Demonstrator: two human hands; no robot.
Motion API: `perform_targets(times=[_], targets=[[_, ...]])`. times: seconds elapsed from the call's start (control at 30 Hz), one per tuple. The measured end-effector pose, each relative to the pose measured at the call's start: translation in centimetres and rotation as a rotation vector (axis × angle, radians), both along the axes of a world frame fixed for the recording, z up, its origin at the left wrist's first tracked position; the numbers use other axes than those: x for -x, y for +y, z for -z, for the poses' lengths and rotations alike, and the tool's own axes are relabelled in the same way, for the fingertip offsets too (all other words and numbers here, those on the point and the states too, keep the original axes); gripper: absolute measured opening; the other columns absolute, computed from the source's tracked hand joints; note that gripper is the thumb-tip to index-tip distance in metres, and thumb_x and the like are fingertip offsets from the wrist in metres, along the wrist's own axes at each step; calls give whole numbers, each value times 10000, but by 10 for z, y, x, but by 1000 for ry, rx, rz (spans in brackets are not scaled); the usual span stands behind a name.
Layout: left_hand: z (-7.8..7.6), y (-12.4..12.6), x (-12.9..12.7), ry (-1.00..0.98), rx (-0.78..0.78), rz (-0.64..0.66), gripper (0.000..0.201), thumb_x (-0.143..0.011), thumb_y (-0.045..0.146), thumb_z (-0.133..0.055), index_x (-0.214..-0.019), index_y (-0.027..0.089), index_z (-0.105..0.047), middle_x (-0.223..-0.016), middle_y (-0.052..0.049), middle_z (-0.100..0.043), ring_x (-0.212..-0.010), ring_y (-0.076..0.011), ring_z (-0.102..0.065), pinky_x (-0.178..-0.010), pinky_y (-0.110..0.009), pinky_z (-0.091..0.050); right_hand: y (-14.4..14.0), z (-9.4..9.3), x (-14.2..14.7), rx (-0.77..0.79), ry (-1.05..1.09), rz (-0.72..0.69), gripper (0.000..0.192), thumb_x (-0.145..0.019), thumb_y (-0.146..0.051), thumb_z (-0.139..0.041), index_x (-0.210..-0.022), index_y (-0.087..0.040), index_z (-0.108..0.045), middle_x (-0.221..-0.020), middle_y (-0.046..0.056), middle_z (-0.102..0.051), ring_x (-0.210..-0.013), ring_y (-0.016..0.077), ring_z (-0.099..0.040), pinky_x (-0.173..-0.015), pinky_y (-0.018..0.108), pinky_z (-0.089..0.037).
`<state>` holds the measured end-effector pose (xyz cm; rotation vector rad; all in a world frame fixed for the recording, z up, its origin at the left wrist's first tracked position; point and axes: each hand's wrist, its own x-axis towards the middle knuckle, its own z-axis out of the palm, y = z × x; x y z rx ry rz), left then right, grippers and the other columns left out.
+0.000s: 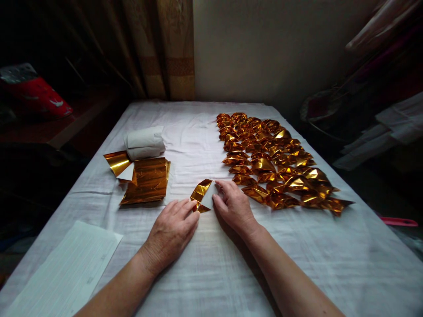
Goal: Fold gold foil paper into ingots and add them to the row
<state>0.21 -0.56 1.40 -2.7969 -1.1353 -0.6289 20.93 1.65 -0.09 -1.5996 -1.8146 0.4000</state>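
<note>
Many folded gold pieces [277, 160] already lie in rows at right, while a stack of flat gold sheets [147, 180] waits at left. Between them, the left hand [172, 231] and right hand [233, 204], fingers spread flat, press a half-folded gold sheet [202, 193] onto the white cloth [211, 264]

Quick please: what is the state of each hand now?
Left hand: open, flat, fingertips pressing the gold foil sheet.
Right hand: open, fingers resting on the same sheet.

left hand [170, 231]: palm down, fingers flat | right hand [233, 204]: palm down, fingers curled
</note>
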Motion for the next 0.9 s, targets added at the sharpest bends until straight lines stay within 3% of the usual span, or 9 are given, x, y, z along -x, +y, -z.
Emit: perform_targets(times=[0.17, 0.3, 0.43, 0.57, 0.67, 0.8, 0.9], targets=[[-3, 3, 2, 4, 11, 28, 211, -951, 227, -473, -977, 204, -681, -1151, -79, -681, -1074, -239, -600, -955, -434, -487, 2, -2, -2, 36, 74, 58, 412, -831, -260, -565, -1235, -186, -597, -1092, 106, -668, -904, 215, -647, -848, 346, -517], [-6, 9, 7, 5, 28, 94, 205, -951, 233, -480, -966, 207, -683, -1145, -76, -686, -1062, -220, -609, -963, -421, -482, 2, -3, 0, 39, 6, 58, 474, -849, -284, -565, -1314, -196, -560, -1057, 97, -672, -840, 206, -638, -787, 329, -512], [-4, 14, 12, -17, 17, 118, 204, -957, 220, -477, -948, 212, -681, -1118, -49, -708, -1087, -211, -607, -1019, -429, -436, 1, -3, 2, 74, -81, 22, 385, -868, -259, -567, -1248, -240, -627, -976, 60, -670, -755, 175, -621, -720, 289, -485], [-1, 13, 12, -21, 5, 73, 196, -956, 227, -480, -1004, 193, -667, -1115, -50, -715, -1099, -229, -603, -1037, -437, -407, -1, -3, 0, 84, -88, -44, 261, -877, -232, -577, -1102, -256, -706, -897, 34, -655, -787, 162, -618, -710, 256, -453], [0, 12, 12, -8, 1, 7, 228, -951, 259, -490, -1099, 182, -645, -1119, -74, -706, -1095, -246, -599, -1039, -457, -391, -3, -7, -1, 97, -98, -120, 252, -883, -247, -581, -1102, -262, -706, -883, 24, -647, -786, 154, -608, -706, 250, -438], [0, 11, 12, 52, 53, -68, 410, -930, 338, -548, -1318, 206, -546, -1147, -84, -670, -1070, -246, -587, -1034, -467, -385, -5, -17, -1, 175, -104, -218, 266, -859, -263, -616, -1112, -250, -696, -892, 20, -645, -780, 149, -603, -695, 244, -425], [2, 8, 11, 81, 90, -118, 498, -903, 414, -587, -1364, 236, -521, -1151, -84, -637, -1078, -254, -567, -1062, -499, -359, -6, -25, 0, 233, -128, -322, 265, -805, -185, -636, -1054, -242, -705, -883, 11, -643, -765, 140, -596, -686, 232, -417]])
